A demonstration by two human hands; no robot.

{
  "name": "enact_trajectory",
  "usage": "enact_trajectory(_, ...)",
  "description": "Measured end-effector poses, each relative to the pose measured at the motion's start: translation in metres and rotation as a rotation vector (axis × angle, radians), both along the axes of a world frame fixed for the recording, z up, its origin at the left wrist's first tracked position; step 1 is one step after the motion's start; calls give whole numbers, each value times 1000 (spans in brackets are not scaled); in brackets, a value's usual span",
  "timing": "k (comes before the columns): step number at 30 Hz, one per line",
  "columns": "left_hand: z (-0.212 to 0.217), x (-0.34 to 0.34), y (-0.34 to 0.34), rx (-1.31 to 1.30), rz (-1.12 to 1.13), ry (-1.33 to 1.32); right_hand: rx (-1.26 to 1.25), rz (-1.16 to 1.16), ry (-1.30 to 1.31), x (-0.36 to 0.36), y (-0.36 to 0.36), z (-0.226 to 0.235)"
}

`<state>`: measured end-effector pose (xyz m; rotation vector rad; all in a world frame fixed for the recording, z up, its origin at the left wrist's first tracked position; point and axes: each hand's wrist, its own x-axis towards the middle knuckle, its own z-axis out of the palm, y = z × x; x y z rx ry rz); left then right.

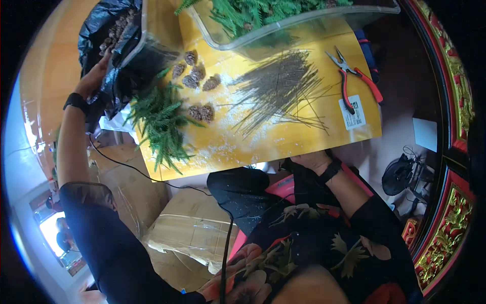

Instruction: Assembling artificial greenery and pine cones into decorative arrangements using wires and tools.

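My left hand [95, 77] reaches out to the far left, at the edge of a black plastic bag [96, 25] holding many small brown pine cones [119, 31]. One finger stretches up to the cones; the bag's folds hide the others. My right hand [313, 160] is low by the table's near edge, above my lap, its fingers mostly hidden. On the yellow table [298, 147] lie several loose pine cones [195, 76], a bunch of green artificial fir sprigs [162, 121] and a heap of thin dark wire stems [283, 86].
Red-handled pliers [349, 73] lie at the table's right, near a white label [353, 112]. A clear plastic bin [228, 45] of green sprigs stands at the back. Cardboard boxes [187, 228] sit below left. A black cable [121, 163] passes under the near edge.
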<state>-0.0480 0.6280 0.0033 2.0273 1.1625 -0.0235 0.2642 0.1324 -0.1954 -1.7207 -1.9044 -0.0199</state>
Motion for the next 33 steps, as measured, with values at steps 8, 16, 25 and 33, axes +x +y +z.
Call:
enact_trajectory(8, 9, -23, 10, 99, 113, -32, -27, 7, 36, -3, 4, -2)
enact_trajectory(16, 63, 11, -58, 34, 448, -396, 27, 17, -148, -2, 0, 5)
enact_trajectory(25, 137, 41, -129, -104, 377, -611, -98, -25, 310, -4, 6, 14)
enact_trajectory(33, 51, 126, -253, -298, 105, -310, -99, -42, 293, -7, 9, 13)
